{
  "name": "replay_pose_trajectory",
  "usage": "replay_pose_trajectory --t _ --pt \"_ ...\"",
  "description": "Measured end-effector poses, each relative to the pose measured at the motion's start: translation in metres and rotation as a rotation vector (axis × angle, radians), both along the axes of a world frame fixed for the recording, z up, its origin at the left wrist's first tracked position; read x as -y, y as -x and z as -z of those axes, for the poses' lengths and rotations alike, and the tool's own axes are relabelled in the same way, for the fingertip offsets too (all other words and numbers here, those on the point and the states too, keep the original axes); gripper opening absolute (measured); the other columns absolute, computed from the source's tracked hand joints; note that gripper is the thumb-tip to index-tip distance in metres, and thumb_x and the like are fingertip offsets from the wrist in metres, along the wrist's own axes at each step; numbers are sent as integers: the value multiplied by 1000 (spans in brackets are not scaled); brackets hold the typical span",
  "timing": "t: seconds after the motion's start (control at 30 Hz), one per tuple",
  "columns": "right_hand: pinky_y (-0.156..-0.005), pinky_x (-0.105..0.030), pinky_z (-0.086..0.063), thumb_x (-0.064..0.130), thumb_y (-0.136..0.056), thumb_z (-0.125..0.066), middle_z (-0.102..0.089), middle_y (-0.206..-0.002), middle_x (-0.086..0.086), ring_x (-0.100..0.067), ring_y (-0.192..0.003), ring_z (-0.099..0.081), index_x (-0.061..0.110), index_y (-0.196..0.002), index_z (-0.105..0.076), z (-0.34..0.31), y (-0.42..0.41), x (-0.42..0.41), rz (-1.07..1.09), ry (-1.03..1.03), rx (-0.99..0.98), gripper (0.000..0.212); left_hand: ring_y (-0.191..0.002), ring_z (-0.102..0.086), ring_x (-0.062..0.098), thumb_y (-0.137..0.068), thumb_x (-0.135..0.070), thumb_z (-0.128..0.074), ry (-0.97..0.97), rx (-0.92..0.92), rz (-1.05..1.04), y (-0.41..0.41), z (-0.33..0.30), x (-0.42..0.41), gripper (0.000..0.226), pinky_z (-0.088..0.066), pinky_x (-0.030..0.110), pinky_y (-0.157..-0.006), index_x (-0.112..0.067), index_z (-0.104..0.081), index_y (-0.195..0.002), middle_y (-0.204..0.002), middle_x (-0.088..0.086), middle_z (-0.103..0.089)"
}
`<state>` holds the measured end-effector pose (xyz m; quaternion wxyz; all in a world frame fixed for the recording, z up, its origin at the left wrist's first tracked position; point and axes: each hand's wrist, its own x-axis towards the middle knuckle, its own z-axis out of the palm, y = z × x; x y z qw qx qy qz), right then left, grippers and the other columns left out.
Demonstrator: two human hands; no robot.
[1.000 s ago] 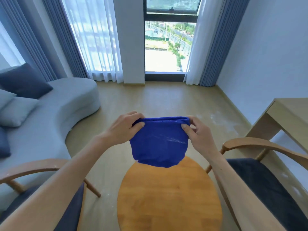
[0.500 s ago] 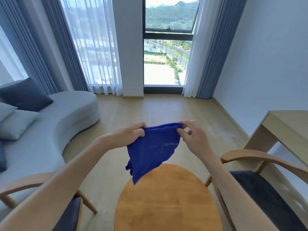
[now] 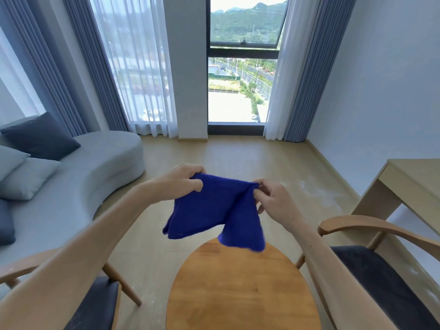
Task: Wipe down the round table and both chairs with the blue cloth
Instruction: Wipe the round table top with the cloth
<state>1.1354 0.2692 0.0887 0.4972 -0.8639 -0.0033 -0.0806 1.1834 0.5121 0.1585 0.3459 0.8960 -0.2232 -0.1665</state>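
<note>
The blue cloth (image 3: 214, 210) hangs in the air above the far edge of the round wooden table (image 3: 240, 289). My left hand (image 3: 181, 181) grips its upper left corner. My right hand (image 3: 273, 201) pinches its upper right corner between thumb and fingers. The cloth droops in two folds and does not touch the table. A wooden armchair with a dark seat (image 3: 385, 279) stands right of the table. Another chair (image 3: 95, 303) stands to the left, partly hidden by my left forearm.
A grey curved sofa (image 3: 78, 177) with cushions fills the left side. A light wooden desk (image 3: 409, 179) stands against the right wall. Bare wooden floor (image 3: 238, 156) stretches to the window and curtains at the back.
The cloth has gone from stretched flat between my hands to bunched and drooping in two folds. The view has tilted upward, and my hands have stayed above the table's far edge.
</note>
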Motion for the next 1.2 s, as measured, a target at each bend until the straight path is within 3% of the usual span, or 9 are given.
replay_pose_trajectory --t 0.07,0.2,0.3,0.43,0.63,0.77,0.87,1.0,1.2 --pt "-68 -37 -52 7 -85 -48 -68 -77 -1 -23 -74 -62 16 -91 -65 -3 0 -1 5 41 -22 21 -70 -58 11 -86 -7 -46 -19 48 -3 -4 -6 -1 17 -44 26 -62 -16 -59 -82 -77 -4 -62" --pt "-57 -18 -45 40 -74 -59 -65 -72 11 -4 -66 -59 27 -84 -62 -10 2 -4 -57 127 -28 17 -64 -56 8 -86 -6 -45 4 88 -14 -10 -17 0 24 -42 26 -60 -20 -59 -73 -66 -12 -60" --pt "-53 -11 -35 21 -78 -68 -59 -76 12 -10 -71 -57 25 -97 -53 -11 1 -2 -111 328 -12 25 -62 -53 9 -84 -4 -45 18 108 -20 -15 -26 -3 25 -41 27 -61 -18 -58 -68 -61 -12 -58" --pt "-63 -15 -39 11 -82 -66 -57 -78 13 -4 -76 -55 19 -124 -53 -16 6 7 -183 406 -59 45 -64 -52 11 -82 -3 -48 -82 165 -2 -21 -34 -15 17 -40 27 -62 -11 -60 -72 -65 -5 -57" --pt "-68 -33 -50 17 -83 -68 -67 -79 0 -14 -73 -61 12 -92 -69 -32 17 9 -400 416 -165 10 -78 -50 14 -67 -21 -46 -158 227 16 -26 -31 -33 18 -39 28 -69 -14 -62 -70 -86 -3 -52" --pt "-68 -22 -48 17 -83 -67 -65 -76 14 -3 -73 -60 24 -89 -67 -37 26 3 -424 406 -73 10 -90 -43 12 -77 0 -55 -220 354 21 -36 -23 -42 31 -33 24 -76 -26 -65 -65 -92 -12 -46" --pt "-78 -28 -51 15 -81 -64 -66 -86 12 -6 -83 -60 23 -99 -64 -41 28 1 -426 456 -64 20 -93 -37 16 -79 -2 -58 -355 596 40 -44 -18 -46 33 -32 29 -84 -31 -74 -82 -87 -12 -39" --pt "-74 -38 -51 12 -75 -62 -63 -86 1 -17 -80 -58 17 -101 -60 -40 29 0 -397 539 -100 26 -78 -52 13 -82 -5 -53 -426 621 -35 -42 -15 -43 38 -42 27 -67 -30 -76 -98 -75 -14 -55" --pt "-63 -31 -47 12 -78 -61 -63 -82 -8 -17 -72 -56 4 -92 -62 -25 28 3 -340 499 -265 16 -60 -57 2 -72 -6 -50 -357 582 -137 -33 -20 -35 41 -51 28 -59 -37 -73 -84 -41 -21 -53"
